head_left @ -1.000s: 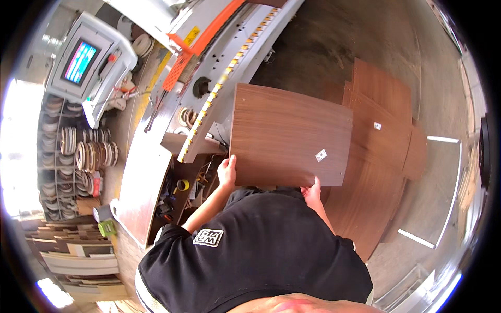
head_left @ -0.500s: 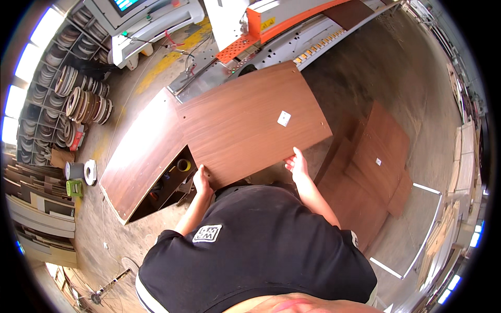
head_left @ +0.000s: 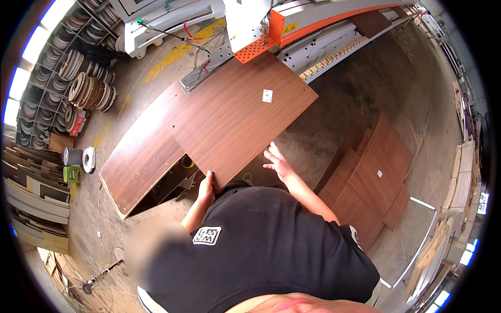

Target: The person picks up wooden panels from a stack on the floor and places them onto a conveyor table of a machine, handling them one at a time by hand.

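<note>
A brown wood-grain panel [head_left: 235,115] with a small white label [head_left: 267,96] lies across a brown-topped stand [head_left: 143,138], its far edge against the machine bed beneath an orange perforated plate [head_left: 255,49]. My left hand [head_left: 205,189] is closed on the panel's near corner, thumb along the edge; its other fingers are partly hidden. Beside the panel's right-hand edge, my right hand [head_left: 279,165] is open with fingers spread, holding nothing. Whether its fingertips touch the edge I cannot tell.
Stacked brown panels [head_left: 360,188] lie on the floor to the right. At the far left, a rack [head_left: 52,78] holds edging rolls, above stacked board offcuts [head_left: 36,203]. A floor fan [head_left: 96,281] stands at lower left. The machine's long bed [head_left: 334,60] runs toward the far right.
The panel has turned and moved to the machine, its far edge now by the orange plate. My right hand has loosened from its edge and spread its fingers. The left keeps its hold.
</note>
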`<state>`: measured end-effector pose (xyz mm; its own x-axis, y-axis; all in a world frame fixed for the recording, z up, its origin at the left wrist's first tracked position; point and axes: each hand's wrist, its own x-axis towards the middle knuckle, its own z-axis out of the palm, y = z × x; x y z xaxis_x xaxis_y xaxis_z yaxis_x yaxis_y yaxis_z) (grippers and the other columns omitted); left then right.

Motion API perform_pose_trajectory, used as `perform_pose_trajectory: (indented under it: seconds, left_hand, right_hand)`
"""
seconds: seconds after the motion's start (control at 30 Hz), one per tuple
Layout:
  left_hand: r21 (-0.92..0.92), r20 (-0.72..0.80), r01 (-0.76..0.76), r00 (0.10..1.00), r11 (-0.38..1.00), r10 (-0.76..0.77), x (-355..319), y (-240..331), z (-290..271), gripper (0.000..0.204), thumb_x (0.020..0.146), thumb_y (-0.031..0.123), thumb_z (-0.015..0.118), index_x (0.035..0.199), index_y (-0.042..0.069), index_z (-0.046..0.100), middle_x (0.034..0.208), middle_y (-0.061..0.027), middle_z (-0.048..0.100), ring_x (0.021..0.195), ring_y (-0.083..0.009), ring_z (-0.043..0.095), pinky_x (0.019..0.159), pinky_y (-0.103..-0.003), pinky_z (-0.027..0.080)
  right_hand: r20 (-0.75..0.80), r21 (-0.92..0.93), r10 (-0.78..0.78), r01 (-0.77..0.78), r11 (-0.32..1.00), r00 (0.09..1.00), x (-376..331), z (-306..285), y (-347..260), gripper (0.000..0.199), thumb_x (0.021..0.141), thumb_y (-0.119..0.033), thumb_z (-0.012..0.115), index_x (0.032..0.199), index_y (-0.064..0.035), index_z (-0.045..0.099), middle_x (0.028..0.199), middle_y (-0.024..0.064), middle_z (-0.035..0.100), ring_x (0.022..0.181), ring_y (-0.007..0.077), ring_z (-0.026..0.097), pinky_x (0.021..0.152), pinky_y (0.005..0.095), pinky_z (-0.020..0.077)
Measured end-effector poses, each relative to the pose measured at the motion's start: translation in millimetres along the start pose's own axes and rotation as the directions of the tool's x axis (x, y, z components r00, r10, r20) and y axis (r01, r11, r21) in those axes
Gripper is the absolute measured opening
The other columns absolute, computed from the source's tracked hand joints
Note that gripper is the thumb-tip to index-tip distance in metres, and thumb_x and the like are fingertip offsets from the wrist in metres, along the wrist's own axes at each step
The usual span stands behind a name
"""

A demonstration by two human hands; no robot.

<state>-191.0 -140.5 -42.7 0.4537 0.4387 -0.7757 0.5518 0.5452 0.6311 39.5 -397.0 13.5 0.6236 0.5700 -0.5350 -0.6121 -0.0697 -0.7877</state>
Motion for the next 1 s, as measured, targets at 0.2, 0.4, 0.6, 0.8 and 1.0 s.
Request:
perform_pose_trajectory:
  seconds: [0.2, 0.4, 0.6, 0.8, 1.0]
  left_hand:
    - [-0.129, -0.185, -0.122, 0.978, 0.984, 0.097, -4, 23, 28, 0.048, 0.099, 0.054, 0.053, 0.102, 0.008, 0.064, 0.083, -0.0052, 0.064, 0.067, -0.017, 0.061, 0.054, -0.033, 0.049]
    - [-0.117, -0.183, -0.076, 0.982, 0.99, 0.054, 5, 39, 35, 0.048, 0.097, 0.056, 0.056, 0.103, 0.009, 0.064, 0.083, -0.0057, 0.064, 0.065, -0.0182, 0.061, 0.053, -0.035, 0.05]
    - [-0.169, -0.163, 0.068, 0.982, 0.983, -0.096, 17, 50, 72, 0.046, 0.09, 0.059, 0.065, 0.099, 0.015, 0.063, 0.071, -0.0019, 0.047, 0.057, -0.0151, 0.047, 0.054, -0.036, 0.054]
    - [-0.235, -0.127, 0.029, 0.99, 0.972, -0.06, 25, 68, 134, 0.054, 0.091, 0.06, 0.064, 0.085, 0.007, 0.055, 0.054, -0.0029, 0.037, 0.04, -0.0178, 0.036, 0.049, -0.036, 0.051]
    - [-0.319, -0.049, 0.094, 0.992, 0.943, -0.115, 48, 72, 173, 0.052, 0.088, 0.059, 0.068, 0.079, 0.012, 0.047, 0.057, -0.0022, 0.044, 0.044, -0.0184, 0.045, 0.048, -0.033, 0.048]
  right_hand:
    - [0.142, -0.015, 0.009, -0.007, 1.0, 0.99, 8, 1, -17, 0.106, 0.091, -0.052, 0.067, 0.16, -0.0058, 0.0, 0.167, 0.0166, 0.005, 0.15, 0.0264, 0.023, 0.096, 0.034, 0.0471]
    - [0.103, -0.003, -0.031, 0.032, 0.999, 0.994, 21, -4, -18, 0.108, 0.091, -0.054, 0.067, 0.159, -0.0037, 0.0, 0.167, 0.0155, 0.007, 0.148, 0.0255, 0.028, 0.094, 0.0325, 0.047]
    - [0.032, -0.029, -0.069, 0.07, 0.997, 0.997, 31, -29, -38, 0.106, 0.091, -0.055, 0.066, 0.16, -0.0052, 0.004, 0.165, 0.014, 0.02, 0.137, 0.0248, 0.044, 0.089, 0.0313, 0.0492]
    - [-0.057, -0.084, -0.108, 0.104, 0.991, 0.992, 48, -80, -60, 0.095, 0.092, -0.054, 0.064, 0.16, -0.0089, 0.015, 0.157, 0.0107, 0.037, 0.117, 0.018, 0.057, 0.082, 0.0297, 0.0503]
    - [-0.246, -0.203, -0.115, 0.065, 0.977, 0.962, 27, -150, -17, 0.059, 0.097, -0.04, 0.064, 0.144, -0.0065, 0.05, 0.13, 0.0052, 0.062, 0.096, 0.013, 0.065, 0.078, 0.0268, 0.0504]
